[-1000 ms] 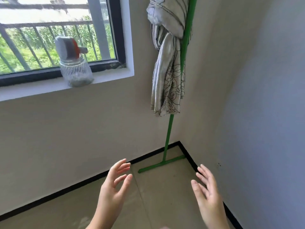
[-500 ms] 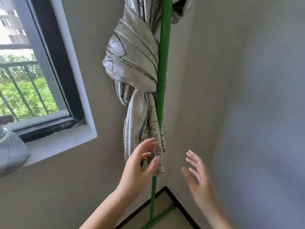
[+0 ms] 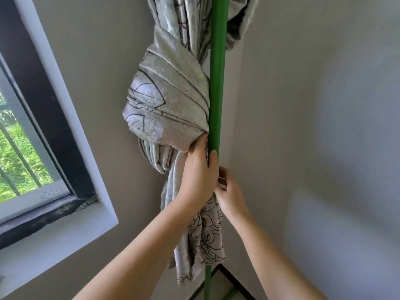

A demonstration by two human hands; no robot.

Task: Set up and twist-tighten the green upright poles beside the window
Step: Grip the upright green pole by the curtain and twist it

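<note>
Beside the window (image 3: 39, 148), in the room's corner, the green upright pole (image 3: 217, 83) stood against a knotted patterned curtain (image 3: 171, 109), the left hand (image 3: 200, 172) wrapped around its shaft and the right hand (image 3: 230, 191) gripping it just below.

Looking like a room in a home: a bare corner where two plain painted walls (image 3: 313, 126) are meeting, with black skirting (image 3: 229, 278) running along the floor at the bottom edge. Hanging in that corner, a knotted curtain (image 3: 171, 109) printed with leaf outlines, bunching against a green pole (image 3: 217, 72). Sitting at the left edge, a dark-framed window (image 3: 41, 118) with a pale painted surround and sill (image 3: 54, 232), and showing through the glass, metal bars and green foliage outdoors in daylight.
</note>
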